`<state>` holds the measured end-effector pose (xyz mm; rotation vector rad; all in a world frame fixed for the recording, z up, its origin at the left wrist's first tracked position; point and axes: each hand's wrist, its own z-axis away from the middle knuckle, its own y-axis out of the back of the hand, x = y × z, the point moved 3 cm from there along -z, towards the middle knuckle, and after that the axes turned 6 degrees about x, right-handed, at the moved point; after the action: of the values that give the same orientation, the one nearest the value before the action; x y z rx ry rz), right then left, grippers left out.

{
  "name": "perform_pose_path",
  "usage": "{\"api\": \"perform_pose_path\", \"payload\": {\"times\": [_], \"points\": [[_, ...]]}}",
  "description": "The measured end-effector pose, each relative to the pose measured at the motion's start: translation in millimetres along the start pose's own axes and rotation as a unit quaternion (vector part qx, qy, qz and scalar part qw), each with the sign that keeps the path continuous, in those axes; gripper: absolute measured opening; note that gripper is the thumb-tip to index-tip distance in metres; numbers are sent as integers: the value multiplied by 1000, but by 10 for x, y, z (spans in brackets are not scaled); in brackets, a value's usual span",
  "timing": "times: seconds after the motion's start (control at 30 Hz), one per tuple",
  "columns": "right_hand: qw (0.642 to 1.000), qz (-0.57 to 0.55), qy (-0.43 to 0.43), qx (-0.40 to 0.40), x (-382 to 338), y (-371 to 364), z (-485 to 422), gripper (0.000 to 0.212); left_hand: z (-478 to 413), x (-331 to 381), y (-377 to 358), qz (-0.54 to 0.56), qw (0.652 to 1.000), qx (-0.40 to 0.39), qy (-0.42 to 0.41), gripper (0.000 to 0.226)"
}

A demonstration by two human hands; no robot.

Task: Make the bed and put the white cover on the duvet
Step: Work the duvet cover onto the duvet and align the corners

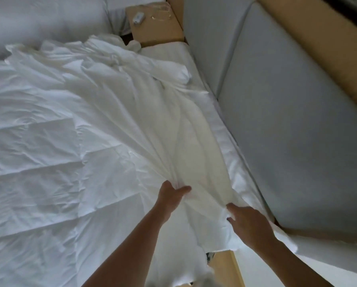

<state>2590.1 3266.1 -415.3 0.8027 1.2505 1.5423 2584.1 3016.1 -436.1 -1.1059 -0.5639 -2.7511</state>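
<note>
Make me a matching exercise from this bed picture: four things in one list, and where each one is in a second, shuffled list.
Things
1. left hand
2. right hand
3. wooden nightstand
4. grey padded panel

Places
A. at the top of the picture, with a small white object on it
B. running along the right side of the bed
C. gripping the white cover near the bed's right edge
D. gripping a bunch of the cover further in from that edge

Pairs: 1-D, 2-C, 3-A, 4-B
</note>
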Motion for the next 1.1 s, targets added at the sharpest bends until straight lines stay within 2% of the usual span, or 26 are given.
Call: {"api": "perform_pose_path", "payload": {"times": [0.07,0.1,0.13,0.17,0.23,0.33,0.43,0.53,0.6,0.67,0.73,0.77,0.8,0.87,0.9,0.97,1.03,1.07,1.1], "points": [[996,-37,-2,83,-104,194,-7,36,77,13,84,23,1000,10,-2,68],[991,-50,-43,120,-101,302,-19,34,118,21,147,36,999,16,-5,71],[991,-56,-66,103,-116,376,-11,28,154,12,209,47,999,21,-9,73],[995,-50,-74,50,-142,348,43,23,208,7,256,52,998,21,-10,74],[998,-42,-50,-27,-182,134,174,24,356,-21,304,55,998,8,-15,74],[997,-54,-40,-40,-211,-47,245,25,517,-140,310,60,998,-7,-17,74],[995,-35,11,-89,-187,-100,122,28,594,-146,240,50,999,-5,-21,72],[991,-13,59,-117,-210,-4,-111,41,679,24,150,69,997,14,-22,71],[992,7,95,-80,-263,131,-323,55,715,147,86,76,996,23,-31,70],[985,-37,165,34,-442,322,-501,62,723,244,65,92,995,32,-33,55],[943,-134,267,147,-701,533,-588,51,716,290,99,119,991,51,-28,40],[924,-184,300,149,-863,643,-599,40,719,290,133,133,988,67,-26,37],[916,-230,304,123,-1031,733,-600,28,736,278,171,142,986,83,-17,37],[924,-309,224,0,-1295,810,-588,10,815,282,270,154,982,105,6,29],[924,-327,179,-89,-1406,781,-562,10,862,298,331,157,981,110,12,23],[896,-360,116,-234,-1597,657,-454,16,957,379,463,173,978,115,11,16],[843,-445,39,-300,-1720,553,-378,25,981,428,587,190,975,111,10,16],[797,-510,-11,-323,-1773,514,-358,34,975,443,654,197,974,111,4,18],[730,-587,-65,-344,-1823,483,-350,39,955,452,720,202,974,105,-7,19]]}}
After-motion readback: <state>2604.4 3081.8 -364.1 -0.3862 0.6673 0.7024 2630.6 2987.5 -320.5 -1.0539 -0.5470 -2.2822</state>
